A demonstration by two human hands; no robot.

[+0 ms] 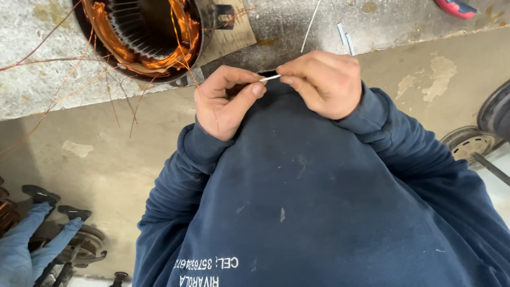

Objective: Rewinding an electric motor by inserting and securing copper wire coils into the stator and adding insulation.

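My left hand (226, 101) and my right hand (321, 82) meet close to my chest, both pinching a thin white sleeve or tube (271, 78) between thumb and fingers. A fine copper wire (201, 87) runs from my left hand toward the motor stator (141, 37), a round dark housing with orange copper windings, lying on the grey workbench (32, 85) just beyond my hands. Loose copper wire ends (114, 101) hang from the stator over the bench edge. My dark blue sweatshirt fills the lower view.
Short white sleeve pieces (345, 37) and a long thin white rod (309, 26) lie on the bench. A red tool (457, 8) sits at the top right. Wheels (470, 142) stand on the floor at right. Another person's legs in blue trousers (26, 250) show at lower left.
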